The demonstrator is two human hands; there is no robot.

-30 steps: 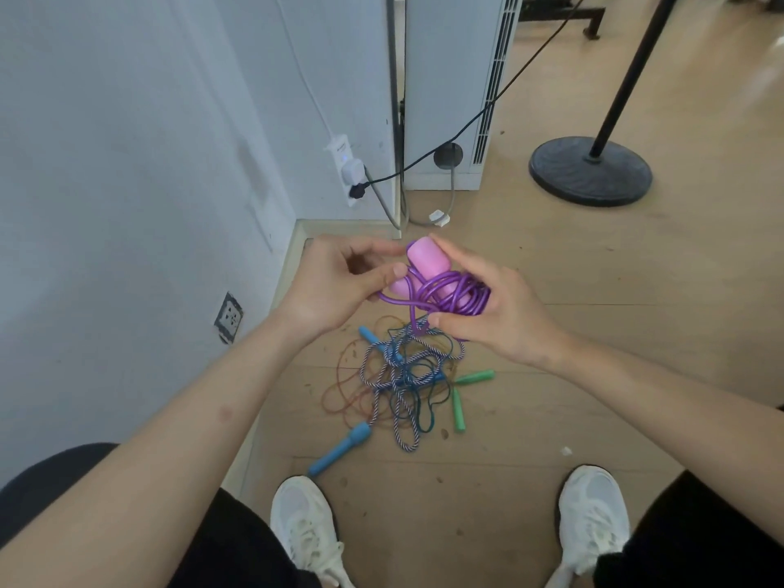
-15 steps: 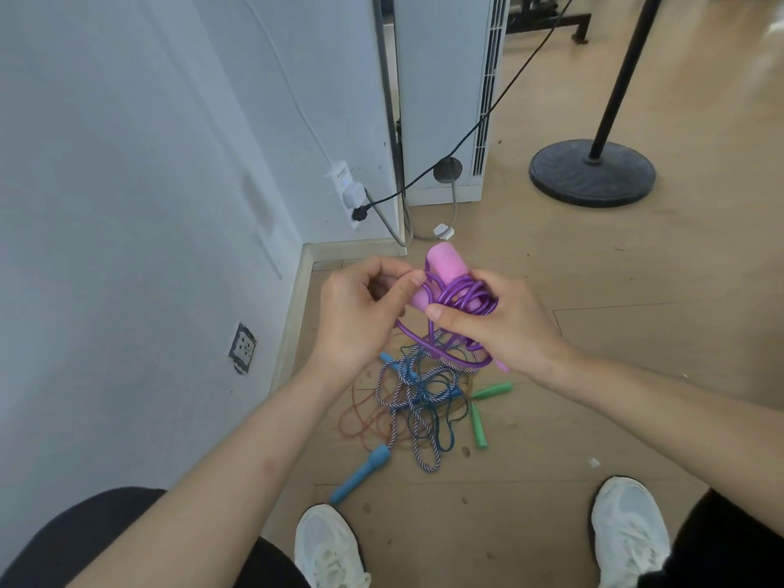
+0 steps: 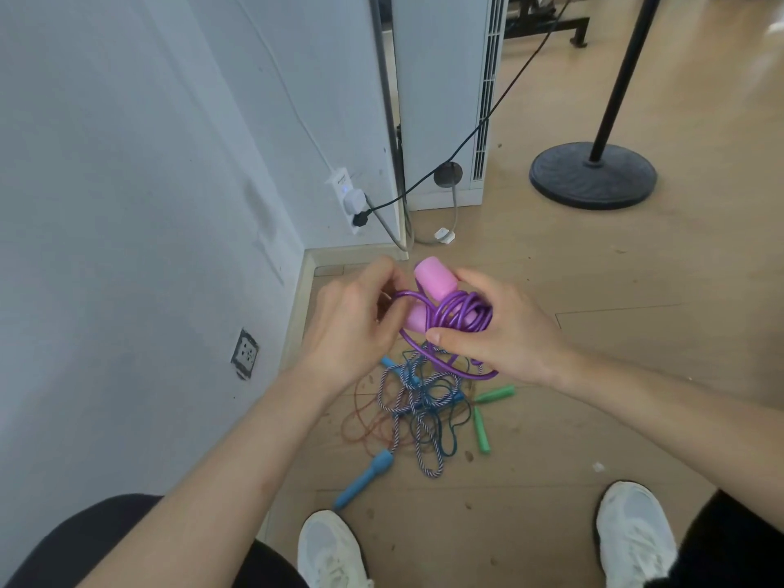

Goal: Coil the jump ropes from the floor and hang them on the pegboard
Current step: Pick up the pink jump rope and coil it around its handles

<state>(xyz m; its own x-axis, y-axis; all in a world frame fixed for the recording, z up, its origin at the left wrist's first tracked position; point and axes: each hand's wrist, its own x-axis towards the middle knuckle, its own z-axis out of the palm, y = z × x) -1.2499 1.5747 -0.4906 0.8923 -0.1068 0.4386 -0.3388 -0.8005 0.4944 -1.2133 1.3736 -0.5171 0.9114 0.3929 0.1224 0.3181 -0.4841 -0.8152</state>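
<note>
The held jump rope has a glossy purple cord (image 3: 456,311) and pink handles (image 3: 435,280). On the pale wood floor (image 3: 636,375) lie a blue-and-white striped braided rope (image 3: 420,430), a blue handle (image 3: 365,481), green handles (image 3: 482,430) and a thin orange cord (image 3: 356,390). The sneakers (image 3: 634,532) are white.

1. A single wide-angle view, worn on the person's head, faces forward and steeply down.
2. It sits close above the left hand (image 3: 352,328) and right hand (image 3: 505,333), floor (image 3: 636,354) beyond them.
3. The wall (image 3: 127,205) fills its left side.
</note>
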